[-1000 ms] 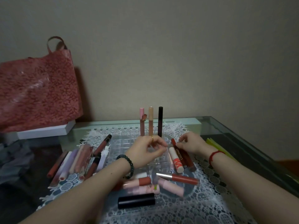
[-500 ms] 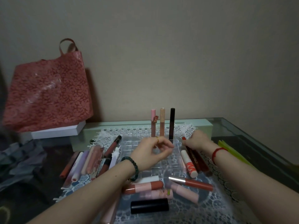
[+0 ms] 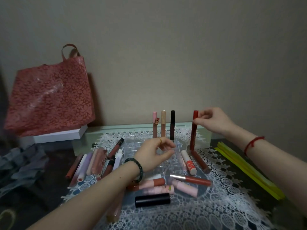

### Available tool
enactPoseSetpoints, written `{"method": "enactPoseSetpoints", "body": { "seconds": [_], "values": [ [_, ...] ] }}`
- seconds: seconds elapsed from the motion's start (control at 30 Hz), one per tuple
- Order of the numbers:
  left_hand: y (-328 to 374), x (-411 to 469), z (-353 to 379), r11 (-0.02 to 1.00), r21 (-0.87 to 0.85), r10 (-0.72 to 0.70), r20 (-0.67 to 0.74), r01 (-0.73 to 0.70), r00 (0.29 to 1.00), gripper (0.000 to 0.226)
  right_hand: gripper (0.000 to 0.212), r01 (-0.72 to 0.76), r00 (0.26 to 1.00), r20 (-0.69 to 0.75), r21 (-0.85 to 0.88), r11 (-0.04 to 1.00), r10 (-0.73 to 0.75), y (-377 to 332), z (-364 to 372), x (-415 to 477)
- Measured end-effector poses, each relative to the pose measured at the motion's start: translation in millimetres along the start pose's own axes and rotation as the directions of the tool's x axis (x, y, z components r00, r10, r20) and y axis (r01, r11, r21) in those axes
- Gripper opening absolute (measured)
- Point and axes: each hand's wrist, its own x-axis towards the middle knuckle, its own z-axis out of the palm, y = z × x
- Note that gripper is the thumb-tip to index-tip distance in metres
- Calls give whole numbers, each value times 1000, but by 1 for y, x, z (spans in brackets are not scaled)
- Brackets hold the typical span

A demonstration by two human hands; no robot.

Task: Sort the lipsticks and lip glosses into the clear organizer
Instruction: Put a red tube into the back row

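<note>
A clear organizer (image 3: 132, 147) sits mid-table on a lace mat. In its back row stand a pink tube (image 3: 154, 126), a tan tube (image 3: 163, 124) and a black tube (image 3: 172, 125). My right hand (image 3: 214, 121) pinches a dark red lip gloss (image 3: 193, 131) near its cap and holds it upright just right of the organizer. My left hand (image 3: 155, 154) hovers over the organizer with fingers curled, holding nothing that I can see. Loose lipsticks lie to the left (image 3: 98, 161), in front (image 3: 191, 178) and to the right (image 3: 188, 162).
A red patterned bag (image 3: 49, 98) stands on a white box (image 3: 61, 135) at the back left. Yellow strips (image 3: 245, 166) lie along the right side. A black lipstick (image 3: 152, 200) lies nearest me. Grey cloth (image 3: 20, 165) is bunched at the left.
My right hand has lifted the dark red lip gloss off the mat and stood it upright. My left hand has stayed over the organizer. The camera has shifted a little.
</note>
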Motion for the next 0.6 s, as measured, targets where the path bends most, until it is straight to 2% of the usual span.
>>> {"method": "enactPoseSetpoints", "body": {
  "seconds": [0.13,0.27,0.4,0.6],
  "values": [
    [11,2,-9,999,-41,-15,-40,13,999,14,12,76,997,-19,181,981,-74,-26,-12,-6],
    [17,5,-21,990,-122,-78,-85,67,993,27,13,175,984,-13,277,945,-178,-56,-11,-9],
    [21,7,-30,967,-241,-120,-148,82,982,31,13,252,963,13,306,918,-268,-83,1,-11],
    [17,8,-49,938,-346,-141,-301,30,943,18,18,300,941,49,342,891,-336,-112,26,-10]
  ]
}}
